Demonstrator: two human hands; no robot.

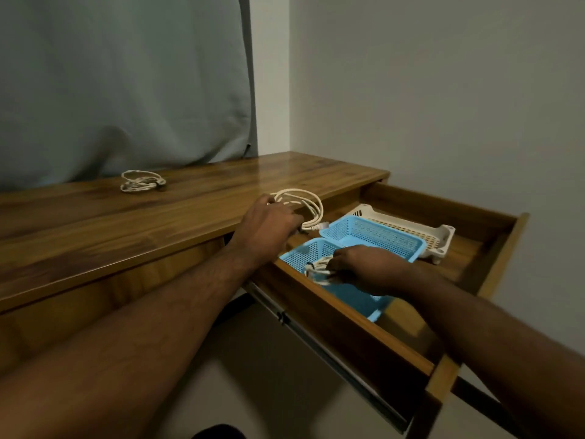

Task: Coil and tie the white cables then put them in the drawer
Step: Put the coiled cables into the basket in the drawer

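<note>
Room: plain pale wall point(443, 90) ahead of you, grey curtain point(126, 83) hanging behind the desk at left.
Desk: wooden top point(126, 223), running from lower left to the far corner.
Drawer: the drawer point(493, 223) is pulled out at the right end of the desk; its interior is in view.
Drawer contents: two blue mesh baskets side by side, the near blue basket point(357, 299) and the far blue basket point(380, 236), with a white tray point(440, 239) behind them.
Your left hand: the left hand point(269, 229) is closed around a coiled white cable point(304, 204) at the desk's front edge, just beside the drawer opening; the coil's plug end hangs by the rim of the far blue basket.
Your right hand: the right hand point(364, 264) is inside the near blue basket, fingers curled onto a tied white cable bundle point(316, 269) lying there.
Remaining cable: a third coiled cable point(142, 181) lies on the desk top, well apart from both hands, near the curtain.
</note>
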